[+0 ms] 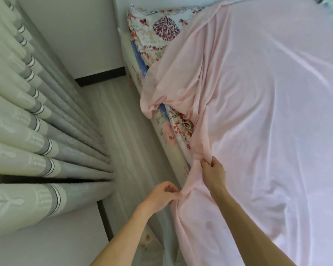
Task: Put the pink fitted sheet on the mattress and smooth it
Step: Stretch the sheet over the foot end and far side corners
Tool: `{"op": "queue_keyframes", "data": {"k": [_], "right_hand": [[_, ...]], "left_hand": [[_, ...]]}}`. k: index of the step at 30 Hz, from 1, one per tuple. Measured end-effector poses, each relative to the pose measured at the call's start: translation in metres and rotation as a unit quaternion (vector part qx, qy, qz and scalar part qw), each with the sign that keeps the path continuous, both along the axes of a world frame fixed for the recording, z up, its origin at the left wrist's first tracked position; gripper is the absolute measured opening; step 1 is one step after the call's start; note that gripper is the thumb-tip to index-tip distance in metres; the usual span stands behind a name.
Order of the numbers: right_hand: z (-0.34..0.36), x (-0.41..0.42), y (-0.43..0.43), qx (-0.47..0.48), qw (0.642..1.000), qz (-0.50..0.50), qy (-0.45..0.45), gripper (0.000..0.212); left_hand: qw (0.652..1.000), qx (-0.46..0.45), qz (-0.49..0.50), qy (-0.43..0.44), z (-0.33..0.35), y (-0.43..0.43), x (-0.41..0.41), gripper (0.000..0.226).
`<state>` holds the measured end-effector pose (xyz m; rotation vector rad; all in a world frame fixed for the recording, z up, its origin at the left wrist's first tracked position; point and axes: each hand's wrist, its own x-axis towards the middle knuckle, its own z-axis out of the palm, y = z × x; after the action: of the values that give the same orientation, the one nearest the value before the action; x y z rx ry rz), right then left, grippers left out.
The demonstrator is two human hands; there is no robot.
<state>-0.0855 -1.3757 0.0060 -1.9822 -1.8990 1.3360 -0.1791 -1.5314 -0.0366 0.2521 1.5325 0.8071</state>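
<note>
The pink fitted sheet [258, 112] lies spread over most of the mattress, wrinkled and bunched along the left side. The mattress [167, 135] has a floral cover that shows at the left edge and the far left corner, where the sheet does not reach. My left hand [161, 196] pinches the sheet's edge at the mattress side. My right hand [212, 173] grips a fold of the sheet a little farther along the same edge. Both forearms reach in from the bottom of the view.
Pleated grey and cream curtains [27, 121] hang close on the left. A narrow strip of floor [123, 131] runs between the curtains and the bed. A white wall [75, 35] with a dark skirting stands behind.
</note>
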Motion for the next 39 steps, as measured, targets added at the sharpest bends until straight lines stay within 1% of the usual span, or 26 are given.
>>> {"op": "queue_keyframes", "data": {"k": [2,3,4,5,6,7,9,12,14,16,18,21,22,24,27,29,31,33,34,35,36,38,39], "right_hand": [[-0.003,0.028,0.017,0.048,0.997,-0.050,-0.037,0.017],[-0.009,0.042,0.025,0.050,0.994,-0.065,-0.078,0.017],[-0.014,0.054,0.033,0.034,0.989,-0.072,-0.126,0.023],[-0.020,0.062,0.037,0.009,0.983,-0.068,-0.173,0.037],[-0.024,0.067,0.039,-0.007,0.978,-0.057,-0.198,0.052],[-0.029,0.067,0.039,-0.006,0.979,-0.044,-0.200,0.062],[-0.031,0.054,0.038,0.034,0.983,-0.008,-0.179,0.069],[-0.031,0.023,0.041,0.095,0.981,0.034,-0.167,0.063],[-0.035,0.001,0.050,0.144,0.973,0.102,-0.152,0.063],[-0.040,-0.023,0.061,0.186,0.958,0.173,-0.131,0.065],[-0.048,-0.046,0.077,0.211,0.949,0.197,-0.124,0.066],[-0.059,-0.077,0.102,0.223,0.937,0.226,-0.145,0.065],[-0.066,-0.086,0.111,0.219,0.936,0.233,-0.149,0.065],[-0.080,-0.097,0.124,0.214,0.931,0.252,-0.152,0.065],[-0.093,-0.108,0.145,0.227,0.919,0.271,-0.177,0.059],[-0.096,-0.112,0.152,0.226,0.919,0.261,-0.190,0.046],[-0.094,-0.117,0.154,0.211,0.921,0.254,-0.205,0.035],[-0.092,-0.128,0.157,0.176,0.925,0.248,-0.228,0.027],[-0.089,-0.134,0.159,0.153,0.933,0.234,-0.228,0.021],[-0.082,-0.141,0.162,0.126,0.944,0.213,-0.215,0.015],[-0.075,-0.148,0.165,0.094,0.959,0.189,-0.187,0.016],[-0.057,-0.167,0.166,0.024,0.981,0.159,-0.112,0.023],[-0.048,-0.178,0.163,-0.018,0.985,0.150,-0.079,0.027]], "left_hand": [[1.000,-0.017,0.008,0.017,0.000,0.012,-0.012,0.015],[0.999,-0.025,0.006,0.034,0.000,0.017,-0.019,0.015],[0.998,-0.034,-0.003,0.054,0.000,0.024,-0.027,0.015],[0.996,-0.044,-0.017,0.075,-0.001,0.031,-0.036,0.016],[0.993,-0.054,-0.034,0.095,-0.002,0.038,-0.044,0.017],[0.991,-0.061,-0.048,0.112,-0.003,0.044,-0.053,0.019],[0.986,-0.069,-0.063,0.137,-0.003,0.060,-0.072,0.022],[0.971,-0.083,-0.114,0.195,0.001,0.089,-0.105,0.036],[0.956,-0.086,-0.133,0.249,0.001,0.114,-0.129,0.047],[0.947,-0.093,-0.126,0.282,0.000,0.138,-0.155,0.054],[0.944,-0.103,-0.104,0.296,-0.007,0.163,-0.181,0.057],[0.934,-0.138,-0.058,0.323,-0.023,0.190,-0.217,0.066],[0.923,-0.154,-0.065,0.347,-0.031,0.198,-0.231,0.071],[0.883,-0.181,-0.118,0.416,-0.046,0.209,-0.248,0.079],[0.825,-0.162,-0.205,0.502,-0.059,0.230,-0.263,0.075],[0.795,-0.154,-0.251,0.531,-0.063,0.241,-0.270,0.070],[0.772,-0.150,-0.293,0.544,-0.064,0.248,-0.283,0.063],[0.748,-0.145,-0.335,0.554,-0.063,0.253,-0.302,0.056],[0.737,-0.138,-0.348,0.563,-0.060,0.254,-0.311,0.050],[0.730,-0.131,-0.351,0.572,-0.055,0.254,-0.323,0.043],[0.725,-0.124,-0.345,0.584,-0.050,0.254,-0.336,0.036],[0.713,-0.113,-0.321,0.613,-0.032,0.254,-0.370,0.025],[0.709,-0.110,-0.300,0.629,-0.024,0.255,-0.388,0.022]]}}
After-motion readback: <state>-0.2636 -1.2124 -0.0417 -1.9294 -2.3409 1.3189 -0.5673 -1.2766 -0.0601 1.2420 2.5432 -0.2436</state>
